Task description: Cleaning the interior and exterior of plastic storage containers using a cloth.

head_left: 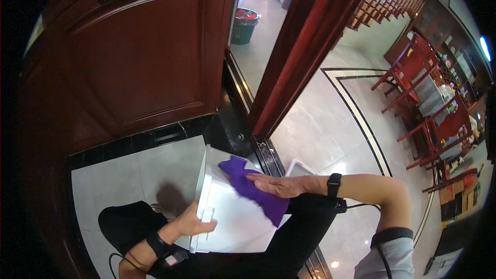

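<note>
A white plastic bin (235, 222) lies tilted on its side across my lap, its rim facing left. My left hand (190, 222) grips the rim near a small latch or handle, thumb on the outer wall and the other fingers hidden behind it. On the bin's upper side lies a purple cloth (245, 181). My right hand (276, 185) presses flat on the cloth with its fingers stretched toward the left, holding the cloth against the white wall. The inside of the bin cannot be seen.
A dark red wooden cabinet or door panel (139, 56) stands ahead on the left. Beside it runs a red wooden post (305, 46). A white-rimmed tray or lid (301, 167) rests on the floor behind my right hand. Red chairs (413, 67) and a green bucket (244, 28) stand farther off.
</note>
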Demonstrator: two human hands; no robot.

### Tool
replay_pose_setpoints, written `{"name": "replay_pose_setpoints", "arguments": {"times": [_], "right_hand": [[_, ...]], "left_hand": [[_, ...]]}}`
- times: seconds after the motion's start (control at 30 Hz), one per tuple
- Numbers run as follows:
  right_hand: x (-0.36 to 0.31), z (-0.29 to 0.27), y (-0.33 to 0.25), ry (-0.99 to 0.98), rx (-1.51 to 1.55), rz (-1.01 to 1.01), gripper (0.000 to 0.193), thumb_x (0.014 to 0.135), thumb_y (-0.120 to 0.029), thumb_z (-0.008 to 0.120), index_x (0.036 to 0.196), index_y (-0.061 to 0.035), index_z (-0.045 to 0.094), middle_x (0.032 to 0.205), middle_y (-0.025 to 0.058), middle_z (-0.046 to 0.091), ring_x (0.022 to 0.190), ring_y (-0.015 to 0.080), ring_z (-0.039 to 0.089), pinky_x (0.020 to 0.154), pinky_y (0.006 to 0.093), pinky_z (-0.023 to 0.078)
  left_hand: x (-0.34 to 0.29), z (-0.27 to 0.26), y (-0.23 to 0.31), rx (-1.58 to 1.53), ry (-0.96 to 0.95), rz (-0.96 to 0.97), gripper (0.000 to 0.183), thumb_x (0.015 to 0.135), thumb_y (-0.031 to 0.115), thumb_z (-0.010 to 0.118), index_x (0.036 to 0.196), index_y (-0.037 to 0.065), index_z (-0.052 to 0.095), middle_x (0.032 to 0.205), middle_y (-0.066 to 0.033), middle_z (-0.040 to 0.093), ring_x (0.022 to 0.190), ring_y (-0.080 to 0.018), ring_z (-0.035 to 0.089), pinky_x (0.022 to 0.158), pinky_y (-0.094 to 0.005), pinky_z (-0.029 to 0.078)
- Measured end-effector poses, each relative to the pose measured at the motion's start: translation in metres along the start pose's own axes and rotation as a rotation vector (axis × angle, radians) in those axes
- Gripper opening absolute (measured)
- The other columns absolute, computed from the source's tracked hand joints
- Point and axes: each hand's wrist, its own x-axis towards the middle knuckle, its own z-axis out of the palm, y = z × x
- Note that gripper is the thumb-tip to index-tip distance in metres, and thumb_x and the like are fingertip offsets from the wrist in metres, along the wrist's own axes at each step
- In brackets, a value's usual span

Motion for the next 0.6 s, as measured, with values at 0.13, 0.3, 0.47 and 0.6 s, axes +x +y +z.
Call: {"name": "replay_pose_setpoints", "arguments": {"times": [0.13,0.3,0.47,0.6], "right_hand": [[-0.016,0.037,0.053,-0.006,-0.319,0.032,0.048,0.092,-0.027,0.023,0.131,0.0013,0.018,0.137,0.0256,0.011,0.129,0.0405,-0.001,0.104,0.052,0.011],[0.0,0.059,-0.017,0.118,-0.223,0.005,0.049,0.089,-0.029,0.028,0.127,0.0027,0.027,0.137,0.025,0.013,0.128,0.043,0.003,0.099,0.0604,0.013],[-0.02,0.074,-0.083,0.224,-0.352,-0.466,0.054,0.091,-0.04,0.023,0.122,0.0032,0.032,0.137,0.0274,0.009,0.129,0.0398,0.002,0.098,0.062,0.009],[0.0,0.059,-0.06,0.201,-0.446,-0.336,0.058,0.09,-0.045,0.023,0.123,0.0011,0.033,0.138,0.0245,0.009,0.13,0.0391,0.0,0.099,0.0611,0.007]], "left_hand": [[-0.02,0.026,0.016,0.024,-0.295,0.017,0.028,0.069,0.007,0.059,0.096,-0.002,0.055,0.078,-0.0082,0.058,0.074,-0.0145,0.053,0.07,-0.0274,0.044],[-0.043,0.025,0.019,0.008,-0.261,-0.101,0.033,0.069,0.005,0.06,0.1,0.0,0.053,0.082,-0.0062,0.058,0.074,-0.0132,0.053,0.07,-0.027,0.044],[-0.071,0.028,0.004,-0.076,-0.243,-0.063,0.039,0.069,0.005,0.062,0.106,0.001,0.051,0.088,-0.0071,0.058,0.078,-0.0143,0.053,0.072,-0.027,0.044],[-0.088,0.039,0.004,-0.004,-0.334,-0.05,0.035,0.069,0.006,0.066,0.102,0.001,0.054,0.085,-0.0081,0.06,0.077,-0.0145,0.055,0.071,-0.0271,0.044]]}}
